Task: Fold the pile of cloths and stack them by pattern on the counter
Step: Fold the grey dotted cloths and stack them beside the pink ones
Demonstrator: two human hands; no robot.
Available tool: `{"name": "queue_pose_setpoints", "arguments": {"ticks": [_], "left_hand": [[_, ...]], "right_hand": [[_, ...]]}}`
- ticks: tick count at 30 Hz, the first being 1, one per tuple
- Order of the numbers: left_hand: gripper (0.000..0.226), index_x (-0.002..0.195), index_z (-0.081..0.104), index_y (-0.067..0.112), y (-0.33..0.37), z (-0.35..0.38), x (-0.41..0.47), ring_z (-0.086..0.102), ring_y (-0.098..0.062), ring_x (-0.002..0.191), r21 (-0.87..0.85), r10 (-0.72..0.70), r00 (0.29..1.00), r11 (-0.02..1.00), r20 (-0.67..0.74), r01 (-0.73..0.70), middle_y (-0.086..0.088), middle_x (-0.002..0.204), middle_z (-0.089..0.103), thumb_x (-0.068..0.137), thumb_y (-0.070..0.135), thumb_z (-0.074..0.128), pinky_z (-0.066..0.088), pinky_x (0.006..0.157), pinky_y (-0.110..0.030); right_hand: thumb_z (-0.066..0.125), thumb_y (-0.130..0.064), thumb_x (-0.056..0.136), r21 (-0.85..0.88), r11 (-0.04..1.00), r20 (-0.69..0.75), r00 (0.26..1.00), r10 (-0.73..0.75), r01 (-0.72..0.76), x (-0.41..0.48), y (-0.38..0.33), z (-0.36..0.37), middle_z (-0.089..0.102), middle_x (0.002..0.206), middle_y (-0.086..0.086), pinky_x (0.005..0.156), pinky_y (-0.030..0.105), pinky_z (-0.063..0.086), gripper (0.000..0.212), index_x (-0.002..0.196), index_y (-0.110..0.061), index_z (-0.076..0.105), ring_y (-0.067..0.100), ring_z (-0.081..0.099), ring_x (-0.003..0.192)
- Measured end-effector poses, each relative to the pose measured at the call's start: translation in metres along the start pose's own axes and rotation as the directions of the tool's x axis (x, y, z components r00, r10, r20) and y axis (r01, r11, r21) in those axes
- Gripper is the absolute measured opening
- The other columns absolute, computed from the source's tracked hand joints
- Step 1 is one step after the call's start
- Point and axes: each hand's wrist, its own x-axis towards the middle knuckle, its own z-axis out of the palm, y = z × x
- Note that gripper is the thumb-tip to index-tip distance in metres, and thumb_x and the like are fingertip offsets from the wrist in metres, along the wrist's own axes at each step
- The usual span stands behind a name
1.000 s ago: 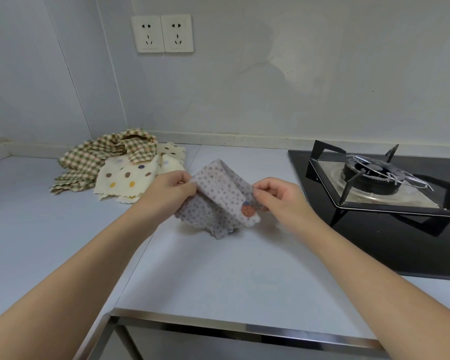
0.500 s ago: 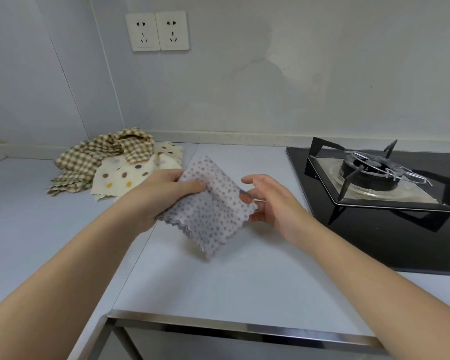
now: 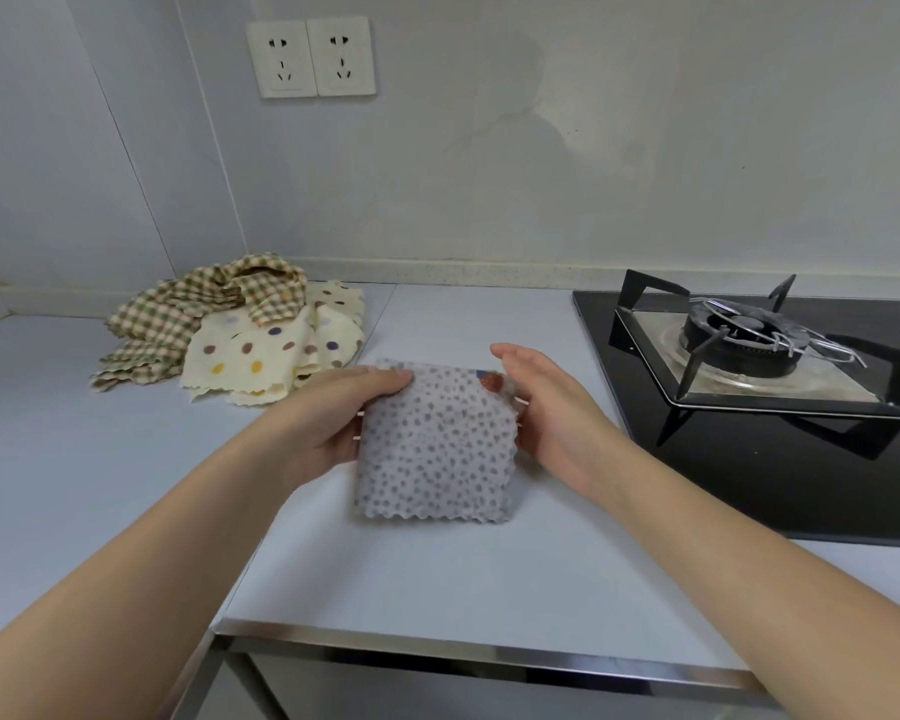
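While the left hand point(image 3: 328, 423) grips the grey cloth point(image 3: 437, 449) at its left edge, the open right hand point(image 3: 552, 407) touches its right edge.

Tally in front of you, cloths by pattern: grey dotted cloth point(image 3: 437, 449), 1; green-checked cloth point(image 3: 188, 309), at least 1; cream polka-dot cloth point(image 3: 261, 356), at least 1. The piled layers overlap, so the exact number is unreadable.
Wall sockets, 2: left socket point(image 3: 281, 59), right socket point(image 3: 340, 57).
You have 1 gas burner point(image 3: 739, 335) on 1 hob point(image 3: 749, 485).
Your grips, 2: left grip point(image 3: 333, 418), right grip point(image 3: 546, 402).
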Motion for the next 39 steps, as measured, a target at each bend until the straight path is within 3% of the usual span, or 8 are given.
{"name": "queue_pose_setpoints", "arguments": {"ticks": [4, 6, 10, 14, 19, 25, 30, 39], "left_hand": [[0.019, 0.105, 0.062, 0.007, 0.001, 0.005, -0.003, 0.068, -0.019, 0.093, 0.032, 0.180, 0.983, 0.983, -0.043, -0.179, -0.007, 0.104, 0.071, 0.093, 0.021, 0.059, 0.054, 0.078, -0.030], [0.018, 0.106, 0.064, 0.010, 0.004, 0.005, -0.007, 0.066, -0.017, 0.092, 0.117, 0.268, 0.963, 0.958, -0.035, -0.263, -0.004, 0.102, 0.071, 0.094, 0.021, 0.057, 0.050, 0.073, -0.027], [0.022, 0.104, 0.067, 0.012, 0.011, 0.007, -0.016, 0.062, -0.011, 0.083, 0.189, 0.412, 0.910, 0.891, 0.050, -0.413, -0.001, 0.093, 0.069, 0.098, 0.017, 0.047, 0.048, 0.071, -0.024], [0.017, 0.105, 0.066, 0.017, 0.015, 0.011, -0.021, 0.063, -0.006, 0.080, 0.268, 0.524, 0.845, 0.803, 0.106, -0.532, 0.007, 0.082, 0.067, 0.096, 0.012, 0.052, 0.052, 0.074, -0.021], [0.012, 0.089, 0.067, 0.019, 0.014, 0.015, -0.018, 0.060, 0.001, 0.071, 0.444, 0.630, 0.771, 0.667, 0.093, -0.599, 0.016, 0.072, 0.066, 0.091, 0.009, 0.062, 0.048, 0.068, -0.013], [0.019, 0.096, 0.058, 0.032, 0.013, 0.008, -0.021, 0.054, -0.022, 0.073, 0.497, 0.629, 0.748, 0.589, 0.214, -0.638, -0.003, 0.074, 0.062, 0.097, 0.014, 0.051, 0.044, 0.073, -0.035], [0.009, 0.088, 0.057, 0.034, 0.017, 0.002, -0.025, 0.061, -0.004, 0.087, 0.740, 0.568, 0.774, 0.385, 0.280, -0.551, 0.015, 0.088, 0.065, 0.087, 0.029, 0.065, 0.051, 0.086, -0.032], [0.016, 0.079, 0.056, 0.030, 0.021, 0.002, -0.030, 0.061, 0.002, 0.083, 0.803, 0.506, 0.792, 0.280, 0.341, -0.525, 0.015, 0.081, 0.065, 0.078, 0.042, 0.067, 0.051, 0.081, -0.038]], "right_hand": [[0.067, -0.041, 0.085, -0.034, 0.999, 0.109, 0.994, 0.028, -0.024, -0.001, 0.002, 0.001, 0.061, 0.097, 0.002, 0.076, 0.028, 0.041, 0.040, 0.115, -0.016, 0.060, 0.017, 0.053, 0.081], [0.076, -0.034, 0.078, -0.075, 0.997, 0.144, 0.989, -0.006, 0.017, -0.004, 0.002, -0.001, 0.068, 0.103, 0.002, 0.083, 0.027, 0.047, 0.041, 0.113, -0.014, 0.064, 0.016, 0.061, 0.092], [0.064, -0.016, 0.085, -0.097, 0.984, 0.085, 0.986, -0.143, 0.151, -0.004, -0.003, -0.004, 0.070, 0.082, -0.006, 0.067, 0.021, 0.049, 0.008, 0.091, -0.016, 0.068, 0.005, 0.064, 0.075], [0.062, -0.017, 0.090, -0.115, 0.945, 0.056, 0.951, -0.303, 0.307, -0.004, -0.008, -0.005, 0.064, 0.076, -0.010, 0.074, 0.025, 0.043, 0.024, 0.070, -0.028, 0.068, 0.006, 0.058, 0.076], [0.061, -0.021, 0.093, -0.280, 0.865, 0.039, 0.906, -0.422, 0.416, -0.008, -0.007, -0.003, 0.055, 0.076, -0.008, 0.072, 0.023, 0.040, 0.020, 0.074, -0.025, 0.060, 0.006, 0.051, 0.076], [0.067, -0.021, 0.089, -0.361, 0.818, 0.136, 0.893, -0.429, 0.447, -0.011, -0.008, -0.004, 0.066, 0.083, -0.017, 0.076, 0.017, 0.046, 0.004, 0.087, -0.024, 0.067, 0.001, 0.061, 0.084], [0.067, -0.013, 0.088, -0.382, 0.794, 0.118, 0.877, -0.465, 0.472, -0.011, -0.011, -0.006, 0.066, 0.077, -0.019, 0.071, 0.012, 0.046, 0.010, 0.082, -0.020, 0.066, -0.003, 0.060, 0.078], [0.072, -0.022, 0.081, -0.382, 0.787, 0.080, 0.866, -0.494, 0.485, -0.011, -0.009, -0.006, 0.062, 0.069, -0.019, 0.065, 0.011, 0.043, 0.011, 0.076, -0.020, 0.062, -0.003, 0.056, 0.069]]}}
